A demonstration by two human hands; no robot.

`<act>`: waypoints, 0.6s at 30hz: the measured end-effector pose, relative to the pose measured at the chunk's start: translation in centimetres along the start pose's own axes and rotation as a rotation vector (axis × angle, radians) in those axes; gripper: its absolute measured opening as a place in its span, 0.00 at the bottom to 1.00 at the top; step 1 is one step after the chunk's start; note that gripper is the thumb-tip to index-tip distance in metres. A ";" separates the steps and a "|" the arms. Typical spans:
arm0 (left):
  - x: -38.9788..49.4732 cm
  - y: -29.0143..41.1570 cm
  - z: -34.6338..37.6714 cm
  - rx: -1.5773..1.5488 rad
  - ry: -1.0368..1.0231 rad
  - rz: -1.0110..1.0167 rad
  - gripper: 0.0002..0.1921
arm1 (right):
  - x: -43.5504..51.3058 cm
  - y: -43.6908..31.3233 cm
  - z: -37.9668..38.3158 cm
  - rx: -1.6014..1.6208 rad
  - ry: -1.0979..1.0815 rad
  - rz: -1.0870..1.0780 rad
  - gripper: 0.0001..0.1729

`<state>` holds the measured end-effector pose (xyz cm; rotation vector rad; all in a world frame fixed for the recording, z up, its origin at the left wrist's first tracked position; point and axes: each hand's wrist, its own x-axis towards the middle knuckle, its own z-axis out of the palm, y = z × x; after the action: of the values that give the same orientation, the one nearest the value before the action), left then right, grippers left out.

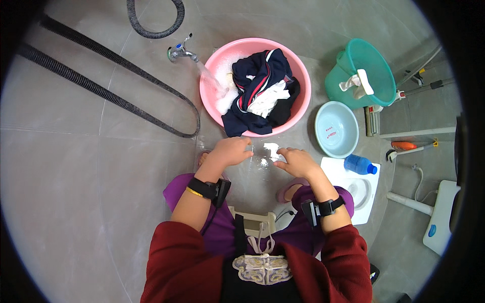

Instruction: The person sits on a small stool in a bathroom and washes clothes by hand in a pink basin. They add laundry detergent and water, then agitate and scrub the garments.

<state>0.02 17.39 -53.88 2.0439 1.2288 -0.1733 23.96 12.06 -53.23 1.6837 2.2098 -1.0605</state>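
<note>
Before me on the floor stands a pink plastic basin [305, 81] with sudsy water in its left part. A navy garment [242, 68] with red and white stripes lies heaped in it, one end draped over the near rim. White cloth [268, 99] and a black garment [285, 110] lie beside it. Water runs from a chrome tap [183, 52] into the suds. My left hand [232, 150] hovers just short of the basin's near rim, fingers apart and holding nothing. To its right, my right hand [297, 162] is also bare, its thumb and fingers spread above the wet floor.
At the right are a green bucket [335, 81] with a white cloth item [358, 84] on its rim, a light blue basin [336, 128], a blue bottle [358, 164] and a white squat toilet [369, 212]. A black corrugated hose [113, 104] hangs at the left.
</note>
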 end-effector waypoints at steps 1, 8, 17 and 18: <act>0.2 -0.1 0.0 -0.013 0.003 0.018 0.22 | 0.0 0.0 0.0 0.001 -0.006 0.004 0.28; 0.4 -0.5 -0.3 -0.040 0.023 0.036 0.23 | 0.3 0.2 0.0 -0.029 -0.003 0.001 0.27; 0.3 -0.4 -0.7 -0.047 0.011 0.046 0.23 | 0.9 0.7 0.5 -0.022 0.018 -0.088 0.15; 0.3 -0.4 -0.7 -0.046 0.013 0.045 0.23 | 0.9 0.5 0.3 -0.017 0.013 -0.101 0.15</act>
<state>-0.30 18.17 -53.73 2.0341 1.1826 -0.1099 24.04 12.61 -54.15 1.5915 2.3278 -1.0529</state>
